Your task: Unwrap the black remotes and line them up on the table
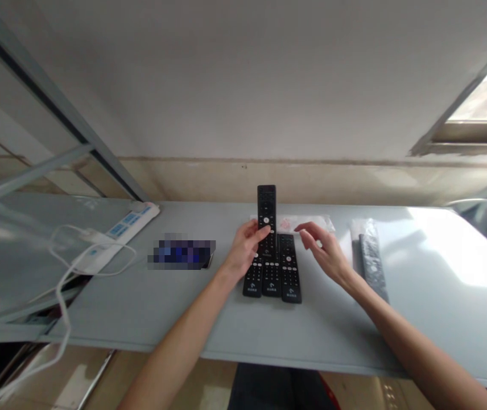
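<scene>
My left hand (pixel 244 249) grips a black remote control (pixel 266 208) by its side, thumb on the buttons, holding it raised over the table. Below it, three similar remotes lie side by side: a left remote (pixel 252 282), partly behind my hand, a middle remote (pixel 271 283) and a right remote (pixel 290 279). The held one hides the upper part of the middle remote. My right hand (pixel 322 250) hovers to the right of the row with fingers apart and bent, holding nothing. Behind it lies a clear plastic bag (pixel 307 222) with red print.
Another remote in a clear plastic sleeve (pixel 372 262) lies on the grey table (pixel 243 336) at the right. A pixelated dark device (pixel 181 253) rests left of my hands. Farther left are a white power strip (pixel 115 239) and a white cable (pixel 62 307). A wall stands behind.
</scene>
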{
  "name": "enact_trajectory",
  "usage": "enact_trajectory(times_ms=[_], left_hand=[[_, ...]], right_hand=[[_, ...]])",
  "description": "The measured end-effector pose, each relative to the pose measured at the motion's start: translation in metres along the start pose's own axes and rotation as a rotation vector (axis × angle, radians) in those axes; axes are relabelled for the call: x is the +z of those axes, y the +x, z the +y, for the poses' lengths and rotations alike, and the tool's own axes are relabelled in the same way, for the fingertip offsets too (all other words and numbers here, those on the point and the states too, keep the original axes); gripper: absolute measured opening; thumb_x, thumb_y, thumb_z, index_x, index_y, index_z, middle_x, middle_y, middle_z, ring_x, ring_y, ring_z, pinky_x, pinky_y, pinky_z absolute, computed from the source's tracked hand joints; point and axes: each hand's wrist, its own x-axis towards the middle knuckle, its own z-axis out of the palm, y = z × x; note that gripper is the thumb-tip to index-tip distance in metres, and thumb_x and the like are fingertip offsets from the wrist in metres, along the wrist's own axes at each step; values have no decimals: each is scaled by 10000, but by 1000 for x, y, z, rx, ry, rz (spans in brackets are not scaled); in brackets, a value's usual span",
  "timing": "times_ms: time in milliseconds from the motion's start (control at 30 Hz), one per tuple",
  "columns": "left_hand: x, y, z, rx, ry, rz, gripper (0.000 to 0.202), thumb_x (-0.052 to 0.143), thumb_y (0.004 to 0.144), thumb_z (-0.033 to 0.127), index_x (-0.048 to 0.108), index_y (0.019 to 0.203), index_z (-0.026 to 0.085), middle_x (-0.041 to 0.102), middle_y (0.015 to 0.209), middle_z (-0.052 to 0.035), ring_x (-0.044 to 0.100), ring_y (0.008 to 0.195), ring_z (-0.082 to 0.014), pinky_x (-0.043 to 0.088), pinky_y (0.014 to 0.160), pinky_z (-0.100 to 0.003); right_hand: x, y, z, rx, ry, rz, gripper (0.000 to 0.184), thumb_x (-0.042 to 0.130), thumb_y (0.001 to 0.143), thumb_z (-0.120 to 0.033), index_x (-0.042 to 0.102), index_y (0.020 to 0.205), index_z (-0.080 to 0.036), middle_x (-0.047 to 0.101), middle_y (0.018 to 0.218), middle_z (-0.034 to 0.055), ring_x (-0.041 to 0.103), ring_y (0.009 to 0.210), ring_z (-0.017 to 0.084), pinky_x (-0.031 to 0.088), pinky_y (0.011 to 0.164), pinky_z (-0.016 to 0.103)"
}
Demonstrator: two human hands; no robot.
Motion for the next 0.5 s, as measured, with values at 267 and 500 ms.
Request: enact_trajectory(times_ms=[267, 500], left_hand=[[9, -9, -5, 112, 509, -247, 374, 938, 716, 404, 687, 903, 201, 539, 640, 66, 466, 575, -102, 333, 566, -247], [6, -12, -8, 350, 984, -337, 197, 556, 1048, 342, 670, 963, 206, 664, 861, -34, 636, 825, -201, 496, 818, -336]], right_hand=[[20, -12, -19, 148, 487, -51, 479, 612, 936, -693, 507, 791, -248, 492, 598, -42, 422, 523, 128, 337, 492, 273], [-10, 1, 4, 348, 400, -131, 510, 682, 880, -685, 536, 763, -210, 385, 590, -73, 365, 516, 91, 259, 490, 251]])
